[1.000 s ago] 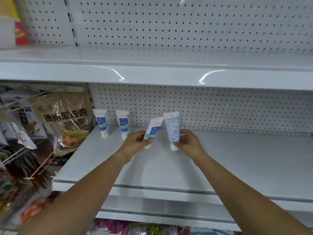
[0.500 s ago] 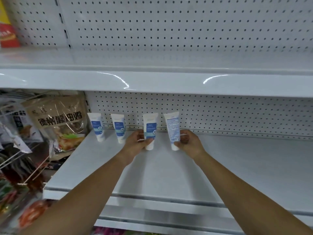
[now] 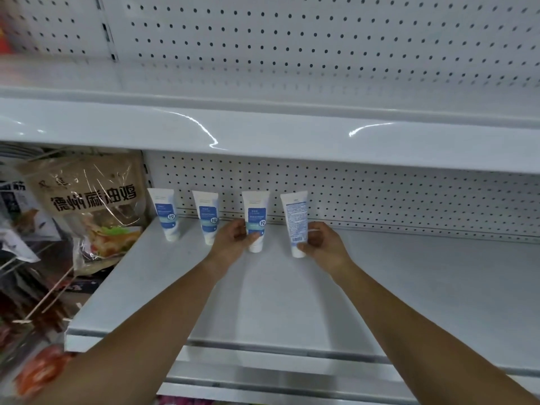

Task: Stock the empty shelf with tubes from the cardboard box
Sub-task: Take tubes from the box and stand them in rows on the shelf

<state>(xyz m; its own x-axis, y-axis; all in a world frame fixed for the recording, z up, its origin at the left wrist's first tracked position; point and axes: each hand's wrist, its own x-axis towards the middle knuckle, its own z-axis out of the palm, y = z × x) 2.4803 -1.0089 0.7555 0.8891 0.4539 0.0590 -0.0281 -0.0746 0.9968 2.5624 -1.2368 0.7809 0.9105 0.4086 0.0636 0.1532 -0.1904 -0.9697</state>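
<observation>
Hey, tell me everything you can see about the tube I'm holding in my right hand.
The tube is white, apparently soft plastic, wide crimped end up and round cap down on the shelf. It stands nearly upright. Its back faces you: fine print and a barcode. Your right hand pinches its lower part. It is rightmost in the row, apart from the third tube.
</observation>
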